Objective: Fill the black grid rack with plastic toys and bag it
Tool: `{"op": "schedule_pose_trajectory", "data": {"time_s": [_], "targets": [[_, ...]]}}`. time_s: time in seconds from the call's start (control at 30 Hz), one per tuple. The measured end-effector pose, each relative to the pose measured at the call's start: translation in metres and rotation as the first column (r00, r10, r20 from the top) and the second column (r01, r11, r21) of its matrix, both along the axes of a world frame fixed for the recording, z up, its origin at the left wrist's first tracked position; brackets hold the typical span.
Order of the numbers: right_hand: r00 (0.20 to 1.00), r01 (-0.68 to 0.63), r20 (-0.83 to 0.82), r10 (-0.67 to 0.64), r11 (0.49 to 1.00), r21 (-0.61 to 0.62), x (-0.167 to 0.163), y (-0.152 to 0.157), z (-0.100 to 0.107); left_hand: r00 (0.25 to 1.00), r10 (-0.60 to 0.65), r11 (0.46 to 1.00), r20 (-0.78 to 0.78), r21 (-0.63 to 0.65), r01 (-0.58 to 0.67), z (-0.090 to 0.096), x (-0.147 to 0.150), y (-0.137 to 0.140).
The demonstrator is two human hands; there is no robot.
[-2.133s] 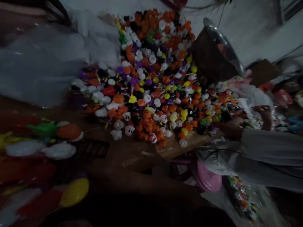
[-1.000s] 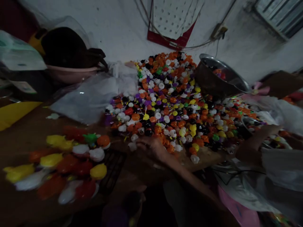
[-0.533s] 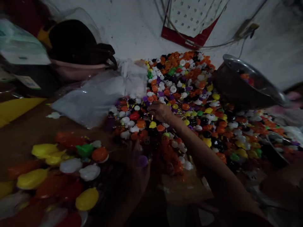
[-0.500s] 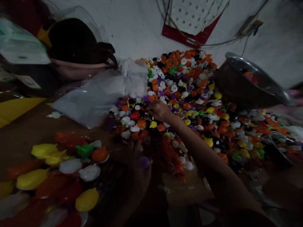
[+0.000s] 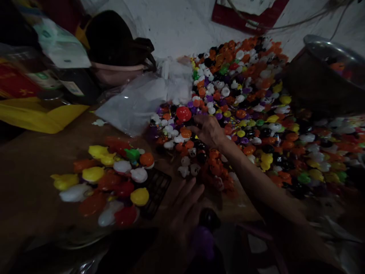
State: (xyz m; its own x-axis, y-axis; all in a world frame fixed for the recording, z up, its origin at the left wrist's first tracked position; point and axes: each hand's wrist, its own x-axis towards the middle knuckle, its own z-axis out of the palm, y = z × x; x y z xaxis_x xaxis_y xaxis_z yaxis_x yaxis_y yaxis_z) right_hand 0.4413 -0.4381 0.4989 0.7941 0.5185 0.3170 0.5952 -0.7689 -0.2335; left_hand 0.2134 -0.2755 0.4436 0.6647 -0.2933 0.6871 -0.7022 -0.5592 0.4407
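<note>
A big heap of small plastic toy figures [image 5: 251,99], orange, white, black, purple, yellow and green, covers the brown table [image 5: 42,160]. My right hand [image 5: 209,131] reaches into the heap's near left part, fingers curled down onto the pieces beside a red ball-shaped toy [image 5: 183,113]; whether it grips one is unclear. My left hand [image 5: 184,207] hovers low at the table's near edge, fingers pointing up, with a black figure [image 5: 209,219] and a purple figure [image 5: 203,239] held against it. The light is dim and the lower frame is dark.
A cluster of larger toys [image 5: 114,179] lies at the left on a black mesh tray [image 5: 155,190]. A clear plastic bag [image 5: 137,102], a pink basin [image 5: 119,70] and a yellow bag [image 5: 37,116] stand behind. A tilted metal bowl [image 5: 325,72] sits right.
My right hand reached into the heap and has drawn slightly nearer along it. My left hand rose into view holding small figures. The camera tilted down and left.
</note>
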Motion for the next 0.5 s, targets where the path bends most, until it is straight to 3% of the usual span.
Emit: {"op": "schedule_pose_trajectory", "data": {"time_s": [0.1, 0.17, 0.23, 0.37, 0.5], "targets": [[0.995, -0.004, -0.093, 0.025, 0.976, 0.220, -0.059, 0.013, -0.013, 0.992, 0.103, 0.974, 0.071, 0.197, -0.115, 0.023, -0.018, 0.038], [0.991, 0.058, -0.132, -0.015, 0.942, 0.330, -0.095, 0.025, -0.030, 0.979, 0.189, 0.912, 0.079, 0.356, -0.205, 0.031, -0.023, 0.065], [0.979, 0.142, -0.187, -0.076, 0.917, 0.372, -0.124, 0.038, -0.048, 0.964, 0.260, 0.864, 0.049, 0.435, -0.255, 0.032, -0.026, 0.084], [0.927, 0.255, -0.336, -0.167, 0.937, 0.238, -0.161, 0.059, -0.077, 0.964, 0.264, 0.902, -0.034, 0.362, -0.235, 0.026, -0.034, 0.099], [0.914, 0.185, -0.391, -0.104, 0.967, 0.175, -0.173, 0.063, -0.084, 0.959, 0.235, 0.958, -0.157, 0.202, -0.202, 0.024, -0.040, 0.105]]}}
